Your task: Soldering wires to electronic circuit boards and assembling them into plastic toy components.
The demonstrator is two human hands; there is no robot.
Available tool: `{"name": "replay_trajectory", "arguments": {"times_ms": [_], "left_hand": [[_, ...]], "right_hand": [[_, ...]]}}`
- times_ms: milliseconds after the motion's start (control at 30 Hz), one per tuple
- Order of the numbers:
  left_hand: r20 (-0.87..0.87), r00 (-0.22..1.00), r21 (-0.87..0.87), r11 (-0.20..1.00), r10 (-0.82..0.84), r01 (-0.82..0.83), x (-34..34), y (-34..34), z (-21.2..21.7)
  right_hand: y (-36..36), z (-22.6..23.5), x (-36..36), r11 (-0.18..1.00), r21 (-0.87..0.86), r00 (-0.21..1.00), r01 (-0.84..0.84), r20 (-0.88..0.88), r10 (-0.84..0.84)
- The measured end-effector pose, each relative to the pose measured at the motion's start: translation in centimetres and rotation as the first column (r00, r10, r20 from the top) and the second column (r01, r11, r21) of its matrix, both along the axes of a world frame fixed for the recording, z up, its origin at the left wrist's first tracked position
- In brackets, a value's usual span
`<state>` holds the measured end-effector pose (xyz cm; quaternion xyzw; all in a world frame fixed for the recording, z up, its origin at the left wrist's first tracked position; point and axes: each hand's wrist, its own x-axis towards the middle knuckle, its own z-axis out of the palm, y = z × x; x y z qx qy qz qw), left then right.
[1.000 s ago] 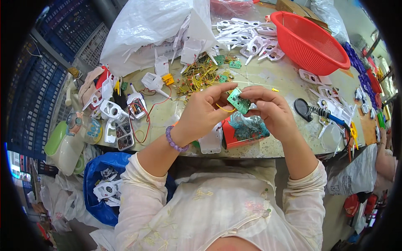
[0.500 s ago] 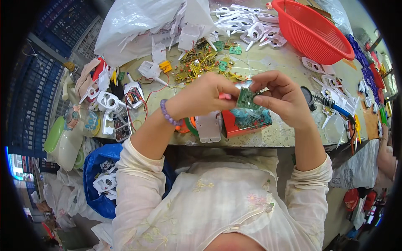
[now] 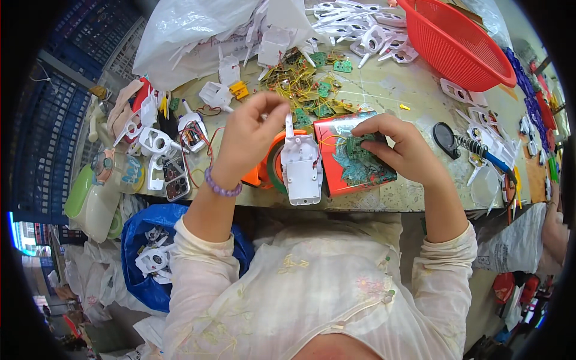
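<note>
Between the thumb and fingers of my right hand (image 3: 399, 144) is a small green circuit board (image 3: 358, 147), above a red box (image 3: 351, 187) with a patterned top. Thin yellow wires (image 3: 329, 141) run from the board's left side. My left hand (image 3: 255, 135), a purple bead bracelet on its wrist, is raised with fingers curled to a pinch; what they hold, if anything, is hidden. Just right of it stands a white plastic housing (image 3: 302, 171), its open inside facing up and its narrow stem pointing away from me. An orange and green roll (image 3: 277, 162) lies partly behind the housing.
A pile of wired circuit boards (image 3: 294, 84) lies beyond my hands. White plastic shells (image 3: 360, 27) and a red basket (image 3: 459, 45) stand farther back. A soldering iron (image 3: 489, 159) in its holder is at right. A blue bag (image 3: 135, 270) of white parts hangs below left.
My left hand has come off the circuit board and moved left, uncovering the white housing. My right hand has lowered the board over the red box.
</note>
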<state>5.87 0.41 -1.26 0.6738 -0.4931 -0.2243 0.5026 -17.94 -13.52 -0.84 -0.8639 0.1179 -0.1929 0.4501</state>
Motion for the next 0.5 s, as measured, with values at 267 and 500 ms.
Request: {"name": "replay_trajectory", "arguments": {"times_ms": [267, 500], "left_hand": [[-0.038, 0.983, 0.096, 0.978, -0.180, 0.183, -3.7, 1.1, -1.0], [-0.346, 0.922, 0.046, 0.978, -0.175, 0.203, -3.7, 1.3, -1.5]], "right_hand": [[-0.3, -1.1, 0.3, 0.967, -0.250, 0.993, 0.053, 0.112, -0.025], [0.3, -1.3, 0.6, 0.975, -0.219, 0.990, 0.025, 0.140, 0.006]]}}
